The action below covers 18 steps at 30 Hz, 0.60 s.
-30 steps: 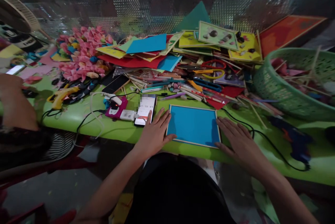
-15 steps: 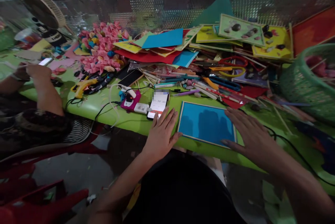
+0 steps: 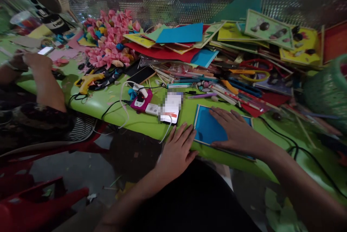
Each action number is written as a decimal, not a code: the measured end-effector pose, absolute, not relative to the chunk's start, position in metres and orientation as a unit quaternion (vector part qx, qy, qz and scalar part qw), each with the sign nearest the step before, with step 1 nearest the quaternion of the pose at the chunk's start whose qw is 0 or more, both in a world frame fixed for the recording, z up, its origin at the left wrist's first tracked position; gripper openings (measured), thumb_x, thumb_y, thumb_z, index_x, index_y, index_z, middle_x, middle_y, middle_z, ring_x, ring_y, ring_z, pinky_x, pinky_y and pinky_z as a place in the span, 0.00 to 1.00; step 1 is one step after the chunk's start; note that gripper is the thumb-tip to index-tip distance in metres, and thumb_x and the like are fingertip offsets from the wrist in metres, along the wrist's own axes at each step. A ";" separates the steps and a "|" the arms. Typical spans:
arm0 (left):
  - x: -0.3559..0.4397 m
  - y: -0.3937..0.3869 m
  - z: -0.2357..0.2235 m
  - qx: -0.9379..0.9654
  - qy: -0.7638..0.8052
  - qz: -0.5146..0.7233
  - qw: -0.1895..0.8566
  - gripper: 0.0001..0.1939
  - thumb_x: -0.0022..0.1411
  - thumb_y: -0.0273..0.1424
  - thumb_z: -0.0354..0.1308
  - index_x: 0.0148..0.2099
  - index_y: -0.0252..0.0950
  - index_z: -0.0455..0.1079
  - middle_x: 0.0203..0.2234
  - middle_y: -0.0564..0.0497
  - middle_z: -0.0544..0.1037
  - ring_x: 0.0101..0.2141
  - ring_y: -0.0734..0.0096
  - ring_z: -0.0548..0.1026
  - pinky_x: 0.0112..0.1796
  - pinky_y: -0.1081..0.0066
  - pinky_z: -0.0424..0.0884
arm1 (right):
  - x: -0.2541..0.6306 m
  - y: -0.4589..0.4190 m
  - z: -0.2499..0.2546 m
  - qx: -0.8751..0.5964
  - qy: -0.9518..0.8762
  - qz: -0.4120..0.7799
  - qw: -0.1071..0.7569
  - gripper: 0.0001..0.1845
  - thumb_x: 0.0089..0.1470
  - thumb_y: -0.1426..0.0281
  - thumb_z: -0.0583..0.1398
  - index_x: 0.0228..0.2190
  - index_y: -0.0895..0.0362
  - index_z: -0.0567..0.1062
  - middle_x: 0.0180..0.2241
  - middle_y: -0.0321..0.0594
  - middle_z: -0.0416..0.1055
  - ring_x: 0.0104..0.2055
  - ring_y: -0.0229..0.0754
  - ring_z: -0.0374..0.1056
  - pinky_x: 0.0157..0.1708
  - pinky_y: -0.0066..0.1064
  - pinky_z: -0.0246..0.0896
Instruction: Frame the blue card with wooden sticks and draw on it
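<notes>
A blue sheet with a pale thin stick frame lies flat near the front edge of the green table. Over its middle is my right hand, fingers stretched out and hiding much of the blue; it seems to rest on the sheet. My left hand lies at the table's edge, just left of the frame, with its fingers extended and nothing held. Beyond my left fingertips, a lit phone lies with a white cable running from its lower end.
A pink power strip with plugs sits left of the phone. Behind are pencils, scissors, stacked coloured cards and pink paper pieces. A green basket stands right. Another person's hands and a yellow glue gun are left.
My right hand has moved left from the frame's right edge onto the middle of the blue sheet. My left hand has drawn slightly back toward me. The camera view has shifted a little.
</notes>
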State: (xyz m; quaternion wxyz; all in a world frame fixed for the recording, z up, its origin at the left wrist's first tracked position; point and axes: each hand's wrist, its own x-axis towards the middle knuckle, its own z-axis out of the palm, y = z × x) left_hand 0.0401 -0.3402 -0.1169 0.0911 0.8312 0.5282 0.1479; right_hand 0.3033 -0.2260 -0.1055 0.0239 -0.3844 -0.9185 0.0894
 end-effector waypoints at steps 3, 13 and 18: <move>0.041 -0.338 -0.120 0.833 0.520 0.162 0.096 0.29 0.76 0.41 0.49 0.73 0.36 0.55 0.72 0.50 0.59 0.74 0.61 0.47 0.72 0.52 0.49 | 0.302 -0.227 -0.104 -0.386 -0.918 0.093 0.019 0.62 0.55 0.38 0.60 0.75 0.54 0.39 0.74 0.54 0.50 0.73 0.68 0.50 0.69 0.63 0.45; 0.044 -0.328 -0.120 0.826 0.516 0.200 0.107 0.28 0.76 0.41 0.49 0.72 0.37 0.57 0.69 0.46 0.66 0.73 0.59 0.53 0.70 0.51 0.55 | 0.297 -0.226 -0.104 -0.392 -0.915 0.086 0.020 0.67 0.49 0.34 0.61 0.75 0.50 0.39 0.73 0.52 0.52 0.72 0.68 0.54 0.68 0.65 0.47; 0.051 -0.299 -0.106 0.845 0.502 0.164 0.079 0.33 0.76 0.45 0.46 0.74 0.34 0.53 0.73 0.43 0.58 0.73 0.55 0.50 0.70 0.50 0.54 | 0.307 -0.228 -0.095 -0.398 -0.910 0.113 0.032 0.60 0.57 0.39 0.59 0.75 0.51 0.37 0.74 0.52 0.49 0.74 0.63 0.48 0.70 0.64 0.44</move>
